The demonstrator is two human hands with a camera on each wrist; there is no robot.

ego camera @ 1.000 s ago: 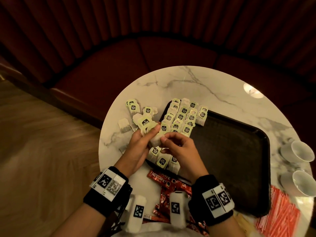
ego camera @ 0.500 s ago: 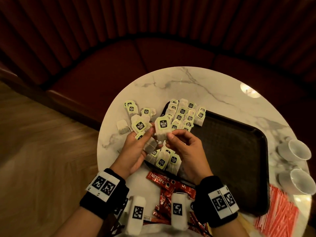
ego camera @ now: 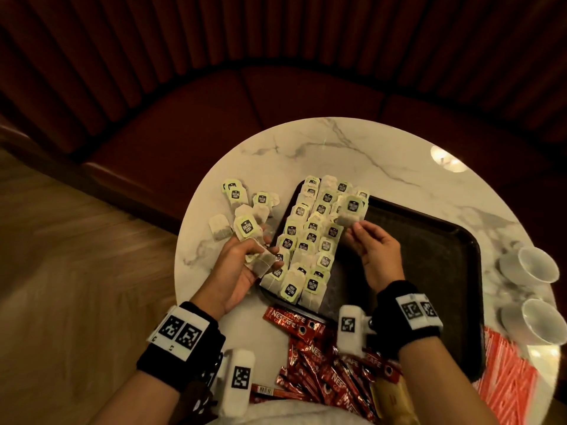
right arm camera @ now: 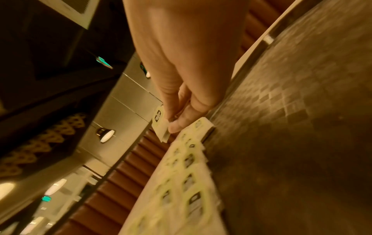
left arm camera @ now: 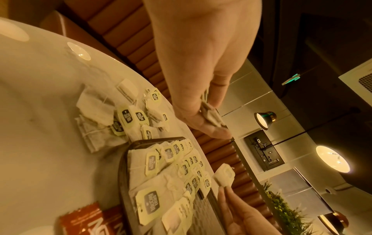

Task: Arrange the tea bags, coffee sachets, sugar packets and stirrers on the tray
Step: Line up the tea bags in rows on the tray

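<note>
1. Head view: nearest lie red Nescafé sachets (ego camera: pixel 302 328) on the marble table (ego camera: pixel 352 148), just before the black tray (ego camera: pixel 429 246).
2. The left hand (ego camera: pixel 242 268), palm turned up, curls its fingers round a small bunch of tea bags (ego camera: pixel 260 262) beside the tray's left edge.
3. The right hand (ego camera: pixel 372 253) pinches one tea bag (ego camera: pixel 352 211) above the rows of tea bags (ego camera: pixel 310 237); half a second ago both hands met over it.
4. Loose tea bags (ego camera: pixel 242 207), white cups (ego camera: pixel 530 268) and red-striped stirrers (ego camera: pixel 506 384) lie off the tray.
</note>
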